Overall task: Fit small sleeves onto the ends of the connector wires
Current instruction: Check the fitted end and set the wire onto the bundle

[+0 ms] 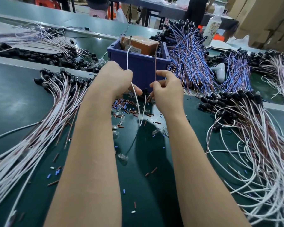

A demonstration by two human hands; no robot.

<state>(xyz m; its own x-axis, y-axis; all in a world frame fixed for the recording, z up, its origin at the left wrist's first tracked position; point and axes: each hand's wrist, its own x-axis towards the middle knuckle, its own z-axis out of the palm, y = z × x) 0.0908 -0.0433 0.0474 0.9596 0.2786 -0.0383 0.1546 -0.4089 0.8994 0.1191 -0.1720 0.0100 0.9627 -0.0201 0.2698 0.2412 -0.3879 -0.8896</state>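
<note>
Here, both hands meet above the middle of the green bench (138,202), just in front of a blue bin (138,66).

The left hand (120,79) has its fingers curled round a white wire (127,58). Above the fist the wire rises in front of the bin. Below it, the wire drops in a narrow loop close to the bench and comes back up toward a black connector (145,92). The connector sits between the two hands, partly hidden by the fingers.

The right hand (168,91) pinches a brown wire (155,69) between thumb and fingertips, with the forefinger lifted beside it. This wire stands nearly upright against the bin wall. I cannot tell whether either wire tip carries a sleeve.

Loose sleeves (124,104), brown and blue with a few white, lie scattered on the bench under and around the hands, thickest just below the left hand. Small clear glass bulbs (122,157) lie among them.

A brown box (138,45) sits inside the bin. A fanned bundle of white and brown leads (39,122) with black connectors lies to the left. A looser tangle of the same colours (256,141) lies to the right. A heap of blue and brown leads (188,61) rests beside the bin on its right.
</note>
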